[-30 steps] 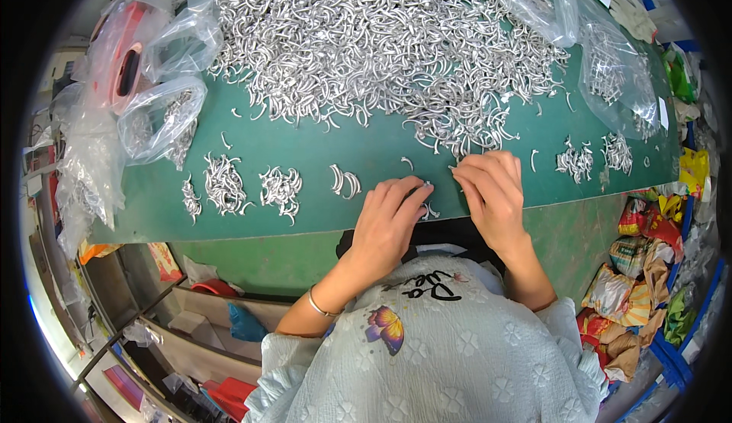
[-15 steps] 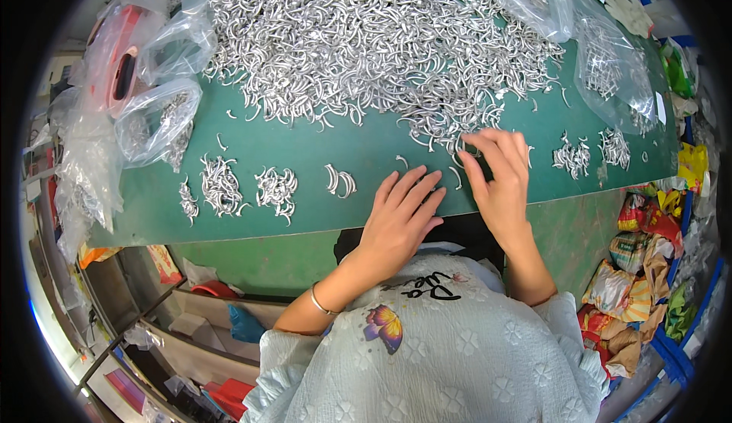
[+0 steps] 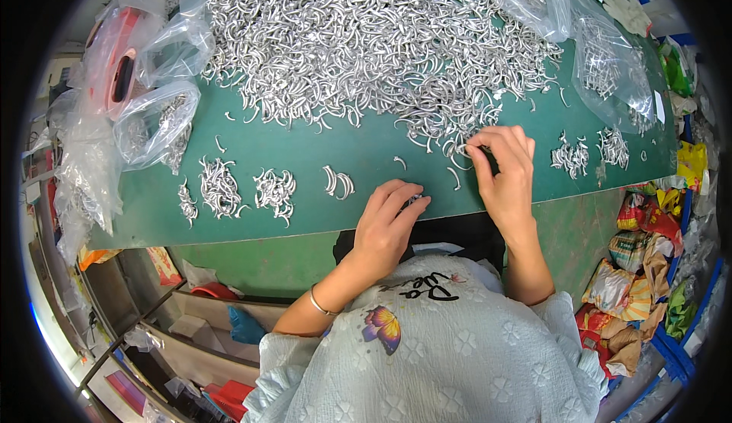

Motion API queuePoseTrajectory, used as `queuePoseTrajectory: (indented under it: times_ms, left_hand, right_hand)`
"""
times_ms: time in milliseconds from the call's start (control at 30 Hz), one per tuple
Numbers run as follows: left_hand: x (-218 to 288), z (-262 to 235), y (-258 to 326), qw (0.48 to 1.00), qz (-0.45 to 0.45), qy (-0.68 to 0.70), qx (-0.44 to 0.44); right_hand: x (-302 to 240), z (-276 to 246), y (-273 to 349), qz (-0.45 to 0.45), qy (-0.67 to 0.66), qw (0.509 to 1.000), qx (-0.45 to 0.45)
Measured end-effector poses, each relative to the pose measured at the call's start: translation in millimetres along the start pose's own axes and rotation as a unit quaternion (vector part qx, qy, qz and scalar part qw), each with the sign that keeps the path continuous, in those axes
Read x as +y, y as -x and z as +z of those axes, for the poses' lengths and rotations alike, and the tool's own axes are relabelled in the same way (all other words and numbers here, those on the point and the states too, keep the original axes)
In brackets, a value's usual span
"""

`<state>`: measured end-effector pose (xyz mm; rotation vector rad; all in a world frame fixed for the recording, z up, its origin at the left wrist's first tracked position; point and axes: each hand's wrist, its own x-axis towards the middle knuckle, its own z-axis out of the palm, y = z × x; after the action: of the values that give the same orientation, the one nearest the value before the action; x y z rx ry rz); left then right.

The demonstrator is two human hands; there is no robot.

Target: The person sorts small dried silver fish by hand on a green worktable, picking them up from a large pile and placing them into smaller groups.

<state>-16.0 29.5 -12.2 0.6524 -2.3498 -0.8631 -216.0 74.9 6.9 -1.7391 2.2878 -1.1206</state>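
The large heap of curved metal hooks (image 3: 366,49) covers the green table (image 3: 305,194). The right hand (image 3: 505,170) has advanced to its near edge, fingers pinching hooks; the left hand (image 3: 389,221) rests flat (grip contents indeterminate).

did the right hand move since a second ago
Yes. The right hand went from the table's near edge, close beside the left hand, up the green table to the rim of the big pile of metal hooks.
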Motion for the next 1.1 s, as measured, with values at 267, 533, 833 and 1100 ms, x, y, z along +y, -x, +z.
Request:
queuePoseTrajectory:
  times_ms: [267,533,833,1100]
  left_hand:
    - [7,-17,-3,0.995,0.006,-0.044,-0.088]
    - [-4,-12,-2,0.999,0.015,0.000,-0.034]
    - [0,-13,-3,0.999,-0.017,-0.003,-0.032]
    - [-1,-24,-5,0.998,-0.005,-0.025,-0.061]
  right_hand:
    - [-7,7,-3,-0.021,0.054,0.998,-0.032]
    - [-2,1,-3,0.008,0.002,1.000,-0.015]
    - [57,-88,20,0.200,0.168,0.961,0.086]
    - [51,-82,22,0.146,0.116,0.979,0.085]
